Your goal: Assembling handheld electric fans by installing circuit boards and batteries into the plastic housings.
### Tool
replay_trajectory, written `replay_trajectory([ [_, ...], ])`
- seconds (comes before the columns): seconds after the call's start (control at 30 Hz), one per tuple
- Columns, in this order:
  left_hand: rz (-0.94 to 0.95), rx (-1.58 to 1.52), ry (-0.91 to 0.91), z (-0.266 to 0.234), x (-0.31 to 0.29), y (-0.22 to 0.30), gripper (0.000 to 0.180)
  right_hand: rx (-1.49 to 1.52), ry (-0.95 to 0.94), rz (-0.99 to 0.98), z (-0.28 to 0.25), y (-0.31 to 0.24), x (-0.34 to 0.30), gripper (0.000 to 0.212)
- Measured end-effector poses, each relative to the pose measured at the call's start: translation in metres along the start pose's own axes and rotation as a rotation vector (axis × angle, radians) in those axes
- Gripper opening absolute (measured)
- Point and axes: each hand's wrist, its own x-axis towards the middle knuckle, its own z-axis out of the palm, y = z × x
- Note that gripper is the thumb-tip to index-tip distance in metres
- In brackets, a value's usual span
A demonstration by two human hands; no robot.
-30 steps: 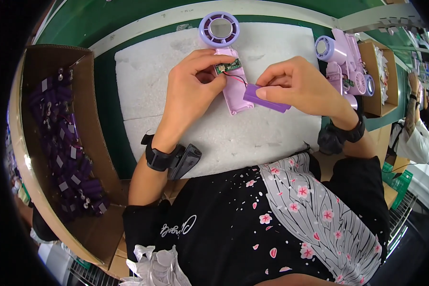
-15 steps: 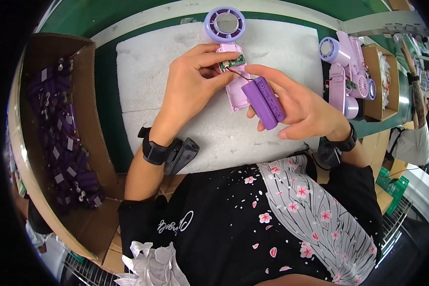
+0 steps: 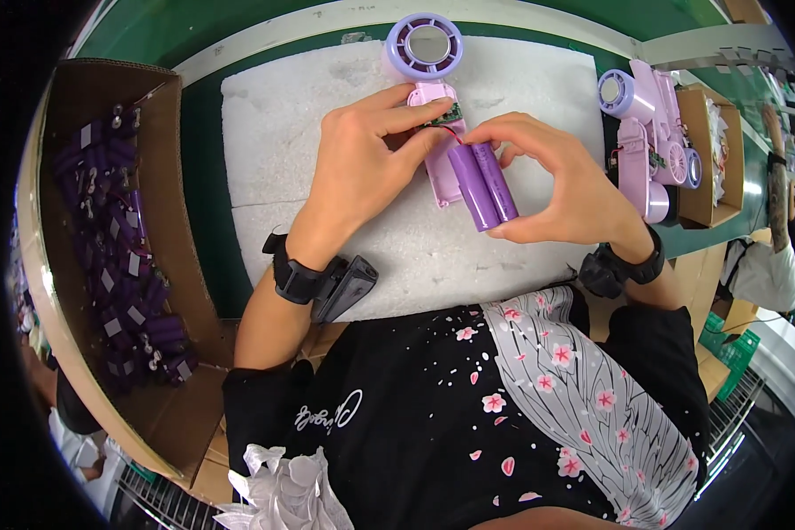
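Observation:
A handheld fan lies on the white foam sheet, with its round lilac head [image 3: 424, 44] at the far end and its open pink handle shell [image 3: 443, 181] toward me. My left hand [image 3: 362, 159] is closed at the shell's upper part, its index fingertip on the green circuit board [image 3: 453, 115] and its thumb by the wires. A purple battery pack [image 3: 484, 187] of two cells hangs over the shell's right side, joined to the board by a red wire. My right hand [image 3: 565, 181] grips the pack's two ends between thumb and fingers.
A cardboard box [image 3: 199, 291] holding several purple battery packs stands at left. On the right, pink and lilac fan parts [image 3: 636, 159] sit beside a smaller carton [image 3: 727, 168] of white pieces. The foam sheet [image 3: 291, 106] lies on a green bench. Another person [image 3: 760, 274] is at far right.
My right hand has turned the battery pack more upright and shifted its grip to the ends. The pack has moved slightly left, closer over the handle shell. My left hand keeps its hold.

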Motion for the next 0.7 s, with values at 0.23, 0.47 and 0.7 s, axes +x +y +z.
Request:
replay_trajectory([
  [0.23,0.037,0.080,-0.028,0.002,-0.002,-0.012,0.027,-0.060,0.108,-0.036,0.025,0.018,0.009,0.068],
  [0.47,0.111,0.112,-0.073,0.003,-0.002,-0.013,0.028,-0.209,0.184,-0.195,0.038,0.037,0.008,0.062],
  [0.7,0.052,0.105,-0.192,-0.006,0.001,-0.001,0.032,-0.221,0.175,-0.108,0.033,0.014,0.000,0.056],
])
